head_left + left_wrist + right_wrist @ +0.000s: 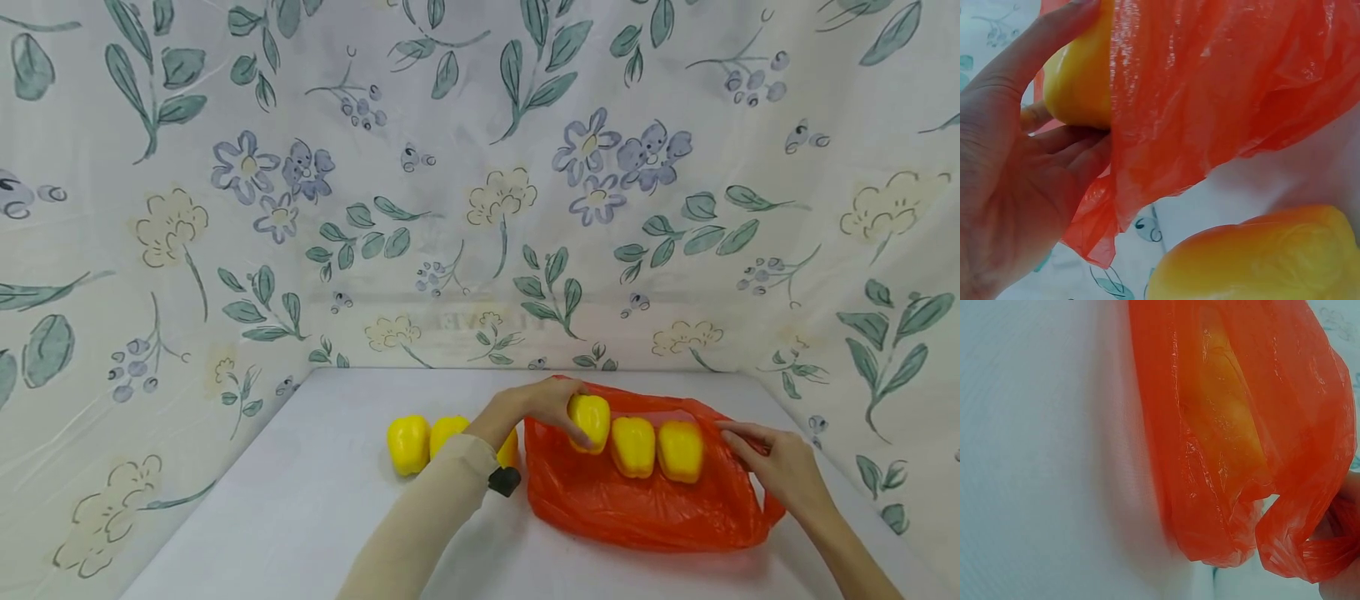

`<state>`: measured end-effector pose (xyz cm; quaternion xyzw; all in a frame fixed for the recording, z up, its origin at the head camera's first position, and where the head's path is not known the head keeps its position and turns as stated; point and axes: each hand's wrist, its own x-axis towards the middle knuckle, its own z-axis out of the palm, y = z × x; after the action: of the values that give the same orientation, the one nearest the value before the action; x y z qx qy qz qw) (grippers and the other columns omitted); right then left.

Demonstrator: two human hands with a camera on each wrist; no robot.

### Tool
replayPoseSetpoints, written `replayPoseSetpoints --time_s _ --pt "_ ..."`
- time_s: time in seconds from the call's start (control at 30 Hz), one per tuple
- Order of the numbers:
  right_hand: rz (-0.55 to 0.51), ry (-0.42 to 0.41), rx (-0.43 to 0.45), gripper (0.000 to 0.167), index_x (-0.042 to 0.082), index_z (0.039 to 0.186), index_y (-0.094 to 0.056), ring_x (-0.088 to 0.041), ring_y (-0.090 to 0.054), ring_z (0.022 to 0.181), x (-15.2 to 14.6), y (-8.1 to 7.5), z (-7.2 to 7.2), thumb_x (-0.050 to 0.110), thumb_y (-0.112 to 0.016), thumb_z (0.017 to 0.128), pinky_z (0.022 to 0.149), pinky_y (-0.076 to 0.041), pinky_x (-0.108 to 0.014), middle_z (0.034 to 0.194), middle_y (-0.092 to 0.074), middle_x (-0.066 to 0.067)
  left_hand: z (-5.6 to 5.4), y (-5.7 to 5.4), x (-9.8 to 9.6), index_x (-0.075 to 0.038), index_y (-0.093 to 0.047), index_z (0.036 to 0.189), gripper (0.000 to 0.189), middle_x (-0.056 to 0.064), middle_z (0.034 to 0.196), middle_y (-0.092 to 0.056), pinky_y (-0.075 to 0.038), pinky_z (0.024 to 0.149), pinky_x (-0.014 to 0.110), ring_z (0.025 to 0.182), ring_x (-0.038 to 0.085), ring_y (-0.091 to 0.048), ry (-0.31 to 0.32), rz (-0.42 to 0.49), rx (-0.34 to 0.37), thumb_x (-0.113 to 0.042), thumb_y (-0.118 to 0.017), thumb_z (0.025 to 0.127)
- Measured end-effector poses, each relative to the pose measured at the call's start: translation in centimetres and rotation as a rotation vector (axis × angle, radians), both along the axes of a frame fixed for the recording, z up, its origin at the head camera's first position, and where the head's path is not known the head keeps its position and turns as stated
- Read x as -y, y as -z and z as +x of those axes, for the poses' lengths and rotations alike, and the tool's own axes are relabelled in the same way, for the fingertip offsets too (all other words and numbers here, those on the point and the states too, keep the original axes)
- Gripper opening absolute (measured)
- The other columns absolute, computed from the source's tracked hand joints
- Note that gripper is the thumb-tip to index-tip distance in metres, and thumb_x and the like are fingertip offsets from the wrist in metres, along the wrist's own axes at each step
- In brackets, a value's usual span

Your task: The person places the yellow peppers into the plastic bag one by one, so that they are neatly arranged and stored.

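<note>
My left hand (552, 407) grips a yellow bell pepper (592, 423) at the left side of a red plastic bag (622, 517). In the left wrist view, thumb and fingers curl round this pepper (1079, 84), and the bag's film covers its far part. Two more bell peppers, a middle one (633, 447) and a right one (680, 452), sit in the bag's mouth. With thumb and fingers, my right hand (787, 471) pinches the bag's right edge. Through the film in the right wrist view, a yellow pepper (1225, 406) shows.
Left of the bag, a bell pepper (408, 445) stands on the white table (300, 500) beside a second pepper (447, 432). A third pepper (510, 452) is partly hidden behind my left forearm. Floral sheeting (450, 167) hangs behind the table and along its sides.
</note>
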<state>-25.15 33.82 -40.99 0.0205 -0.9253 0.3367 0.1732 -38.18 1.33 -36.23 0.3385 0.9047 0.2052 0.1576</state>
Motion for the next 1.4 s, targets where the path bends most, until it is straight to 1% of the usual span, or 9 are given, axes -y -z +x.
replayPoseSetpoints --time_s 0.17,0.37,0.47,0.63,0.73,0.83,1.03,1.17,1.4 --pt "-0.002 0.002 0.026 0.043 -0.001 0.124 -0.065 -0.012 -0.068 0.072 0.0 0.0 0.1 0.034 -0.057 0.099 0.061 -0.054 -0.014 0.108 -0.071 -0.025 -0.1 0.5 0.1 -0.021 -0.048 0.134 0.077 -0.007 0.117 -0.058 -0.052 0.092 0.026 0.105 0.010 -0.052 -0.003 0.009 0.004 -0.047 -0.084 0.071" --pt "0.006 0.007 0.030 0.044 -0.002 0.123 -0.065 -0.012 -0.067 0.071 0.0 0.0 0.1 0.034 -0.057 0.099 0.060 -0.054 -0.014 0.105 -0.071 -0.024 -0.5 1.3 0.2 -0.020 -0.050 0.129 0.071 -0.009 0.111 -0.058 -0.052 0.087 0.022 0.100 0.008 -0.054 0.027 0.053 0.026 -0.045 -0.085 0.072" --pt "0.004 0.009 0.039 0.044 -0.002 0.124 -0.064 -0.014 -0.067 0.073 0.0 0.1 0.1 0.033 -0.057 0.099 0.061 -0.054 -0.015 0.106 -0.071 -0.025 -0.5 1.7 0.3 -0.022 -0.050 0.128 0.071 -0.010 0.111 -0.058 -0.051 0.087 0.022 0.100 0.008 -0.054 0.017 0.054 0.046 -0.046 -0.085 0.071" --pt "-0.005 0.009 0.050 0.045 -0.003 0.125 -0.064 -0.017 -0.068 0.075 0.0 0.2 0.1 0.034 -0.057 0.099 0.062 -0.056 -0.016 0.107 -0.070 -0.026 -0.3 2.0 0.2 -0.024 -0.050 0.129 0.072 -0.010 0.113 -0.057 -0.051 0.088 0.025 0.102 0.009 -0.053 -0.002 0.038 0.047 -0.049 -0.084 0.071" --pt "-0.007 0.009 0.048 0.045 -0.002 0.125 -0.064 -0.016 -0.068 0.075 0.0 0.1 0.0 0.034 -0.057 0.099 0.062 -0.056 -0.016 0.107 -0.070 -0.025 -0.3 2.2 0.1 -0.023 -0.049 0.131 0.074 -0.010 0.114 -0.056 -0.051 0.088 0.024 0.102 0.008 -0.052 -0.004 0.024 0.040 -0.050 -0.084 0.071" --pt "-0.009 0.006 0.045 0.046 -0.003 0.125 -0.064 -0.016 -0.068 0.074 0.0 0.1 0.1 0.034 -0.057 0.099 0.061 -0.055 -0.015 0.106 -0.071 -0.025 -0.2 2.4 0.0 -0.022 -0.049 0.132 0.074 -0.010 0.115 -0.056 -0.051 0.088 0.024 0.103 0.008 -0.051 -0.002 0.028 0.049 -0.050 -0.083 0.072" --pt "-0.009 0.012 0.047 0.046 -0.002 0.125 -0.064 -0.015 -0.067 0.074 0.0 0.0 0.1 0.035 -0.057 0.099 0.061 -0.054 -0.014 0.105 -0.071 -0.024 0.0 3.1 0.0 -0.027 -0.049 0.125 0.070 -0.011 0.112 -0.056 -0.053 0.086 0.024 0.103 0.008 -0.052 -0.030 0.054 0.081 -0.049 -0.085 0.070" --pt "-0.011 0.016 0.054 0.046 -0.002 0.126 -0.063 -0.016 -0.068 0.075 0.0 0.0 0.1 0.035 -0.056 0.099 0.061 -0.055 -0.015 0.106 -0.071 -0.025 0.1 3.5 0.0 -0.029 -0.049 0.125 0.071 -0.012 0.112 -0.056 -0.053 0.085 0.022 0.103 0.007 -0.052 -0.037 0.067 0.075 -0.050 -0.085 0.069" --pt "-0.009 0.013 0.050 0.046 -0.001 0.126 -0.064 -0.017 -0.068 0.076 0.0 -0.2 0.1 0.036 -0.056 0.099 0.062 -0.055 -0.016 0.109 -0.070 -0.026 0.1 3.9 -0.2 -0.030 -0.049 0.127 0.072 -0.013 0.113 -0.056 -0.053 0.085 0.022 0.103 0.007 -0.051 -0.051 0.063 0.046 -0.050 -0.085 0.068"
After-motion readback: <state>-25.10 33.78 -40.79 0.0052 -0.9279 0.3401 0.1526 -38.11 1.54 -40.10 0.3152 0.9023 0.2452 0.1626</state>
